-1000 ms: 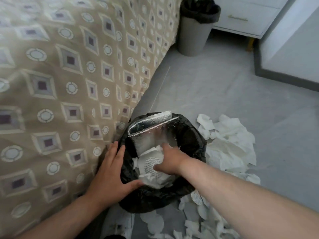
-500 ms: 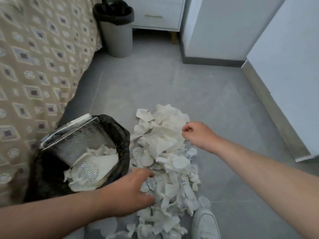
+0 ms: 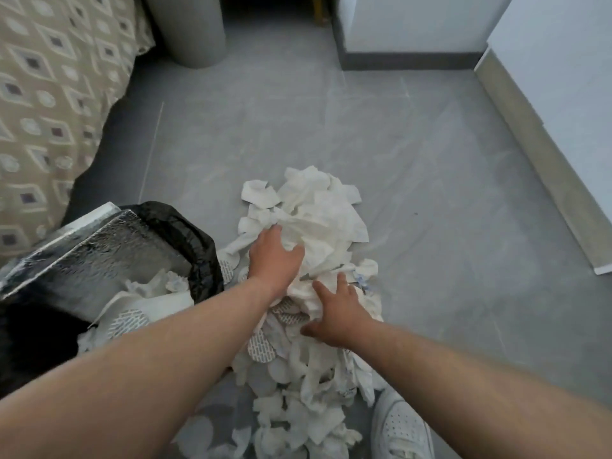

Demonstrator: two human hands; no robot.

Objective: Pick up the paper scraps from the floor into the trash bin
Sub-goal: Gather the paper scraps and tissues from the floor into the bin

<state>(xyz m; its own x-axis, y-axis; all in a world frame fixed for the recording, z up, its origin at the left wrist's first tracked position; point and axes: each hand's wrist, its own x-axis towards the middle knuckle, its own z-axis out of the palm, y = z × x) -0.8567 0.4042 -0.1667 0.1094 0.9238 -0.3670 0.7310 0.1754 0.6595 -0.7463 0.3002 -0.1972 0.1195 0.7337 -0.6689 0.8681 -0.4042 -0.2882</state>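
The paper scraps [image 3: 318, 220] lie heaped on the grey floor [image 3: 430, 193], just right of the black-lined trash bin [image 3: 205, 273], with more inside it. My left hand [image 3: 273, 260] reaches into the crumpled top; its fingertips are buried, so I cannot tell whether it grips. My right hand [image 3: 334, 313] lies spread flat on the heap. The scraps look light, soft and loose. I'd scoop from both sides and squeeze from underneath, or pieces may slip out.

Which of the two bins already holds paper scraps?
The black-lined bin at the left, with scraps showing inside; the grey bin behind is cut off at the top.
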